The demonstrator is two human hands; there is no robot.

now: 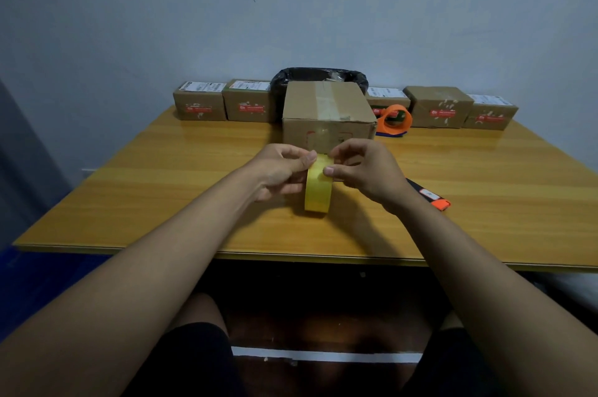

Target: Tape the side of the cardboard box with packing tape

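A yellow roll of packing tape (317, 191) stands on edge over the middle of the wooden table (161, 189). My left hand (278, 170) grips the roll's left side, thumb on its top rim. My right hand (362, 170) pinches at the top of the roll with thumb and fingertips. Just behind them sits the large cardboard box (326, 115), with old clear tape running across its top and down its front face. The hands hide the box's lower front edge.
Several small labelled cardboard boxes (247, 102) line the back edge against the wall. A black bag-lined bin (318, 74) stands behind the large box. An orange tape dispenser (394, 120) lies to its right. A black and orange utility knife (428, 196) rests near my right wrist.
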